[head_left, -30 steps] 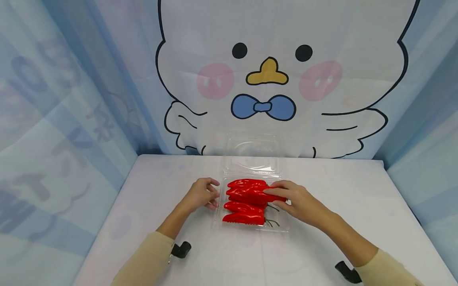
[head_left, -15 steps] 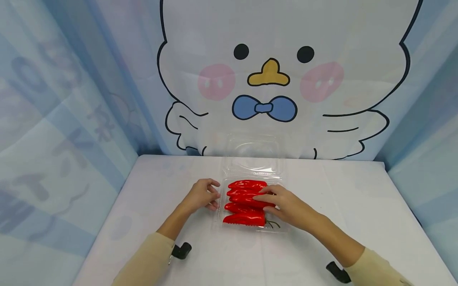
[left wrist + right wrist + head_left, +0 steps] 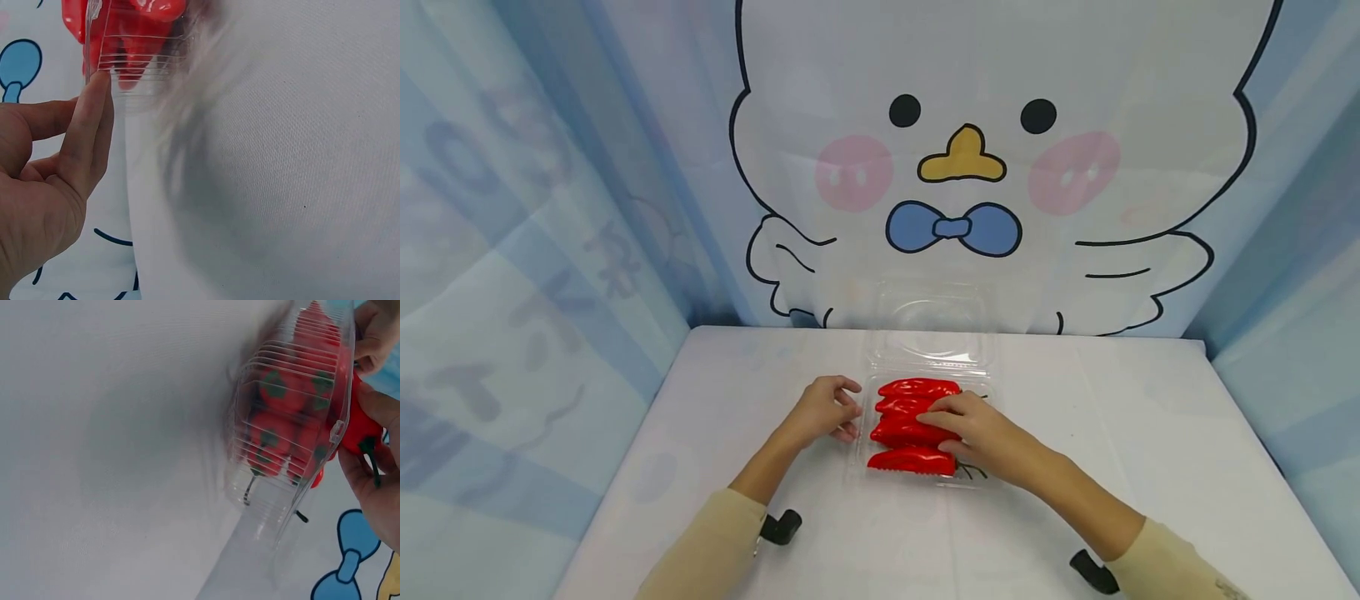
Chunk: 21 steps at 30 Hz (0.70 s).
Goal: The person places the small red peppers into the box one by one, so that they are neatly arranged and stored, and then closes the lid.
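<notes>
A clear plastic clamshell box [image 3: 859, 460] with ridged walls holds several glossy red peppers [image 3: 917, 387] with green stems, lying side by side. My right hand [image 3: 981, 433] grips one red pepper [image 3: 362, 422] between thumb and fingers; in the right wrist view its green stem sticks out and it sits above the box rim. Part of that pepper is hidden by the fingers. My left hand [image 3: 823, 408] is beside the box's left edge, and in the left wrist view straight fingertips [image 3: 98, 81] touch the rim.
The box's clear lid [image 3: 932, 350] stands open at the back, against a curtain [image 3: 955, 283] with a cartoon bird. A white cloth covers the table [image 3: 1075, 400]. A black wrist mount [image 3: 781, 527] shows by the left sleeve, another [image 3: 1093, 572] by the right.
My right hand has moved left and slightly toward me over the box, bringing the pepper from the right end of the row to the middle. My left hand has stayed in place.
</notes>
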Each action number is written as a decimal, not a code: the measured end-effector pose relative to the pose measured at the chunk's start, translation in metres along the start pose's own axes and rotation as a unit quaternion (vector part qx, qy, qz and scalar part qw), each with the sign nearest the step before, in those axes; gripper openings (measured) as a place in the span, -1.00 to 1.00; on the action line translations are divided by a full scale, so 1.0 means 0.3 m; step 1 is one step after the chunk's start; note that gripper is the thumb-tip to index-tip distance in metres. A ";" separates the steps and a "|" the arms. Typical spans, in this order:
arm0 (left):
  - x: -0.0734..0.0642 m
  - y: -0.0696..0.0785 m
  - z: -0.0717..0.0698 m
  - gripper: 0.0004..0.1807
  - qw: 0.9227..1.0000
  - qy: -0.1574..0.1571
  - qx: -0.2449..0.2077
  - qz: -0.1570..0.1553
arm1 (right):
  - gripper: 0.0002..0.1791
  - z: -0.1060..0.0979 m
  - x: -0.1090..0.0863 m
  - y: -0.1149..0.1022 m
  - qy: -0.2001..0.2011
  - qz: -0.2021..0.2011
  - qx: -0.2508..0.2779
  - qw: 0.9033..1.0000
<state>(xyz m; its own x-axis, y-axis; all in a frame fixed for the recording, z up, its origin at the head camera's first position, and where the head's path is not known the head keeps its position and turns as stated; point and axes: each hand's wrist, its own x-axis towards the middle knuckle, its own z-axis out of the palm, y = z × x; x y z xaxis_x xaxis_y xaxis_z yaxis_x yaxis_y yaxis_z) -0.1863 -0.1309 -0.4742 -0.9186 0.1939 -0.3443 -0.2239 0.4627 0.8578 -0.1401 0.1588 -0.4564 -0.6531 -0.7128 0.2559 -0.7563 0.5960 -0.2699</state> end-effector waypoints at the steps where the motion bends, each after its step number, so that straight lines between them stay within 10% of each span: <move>1: 0.000 0.000 0.000 -0.58 1.000 0.000 0.000 0.000 | -0.41 0.001 0.002 -0.003 -0.001 -0.003 -0.001 1.000; 21: 0.003 -0.004 -0.002 -0.58 1.000 0.002 0.005 0.001 | -0.47 0.048 0.021 -0.006 0.039 -0.018 -0.045 0.998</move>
<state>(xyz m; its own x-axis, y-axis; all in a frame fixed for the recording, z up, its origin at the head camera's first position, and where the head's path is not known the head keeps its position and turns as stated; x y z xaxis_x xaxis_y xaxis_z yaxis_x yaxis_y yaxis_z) -0.1869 -0.1318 -0.4753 -0.9201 0.1922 -0.3414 -0.2190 0.4701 0.8550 -0.1423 0.1479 -0.4679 -0.6233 -0.7061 0.3360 -0.7779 0.6036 -0.1747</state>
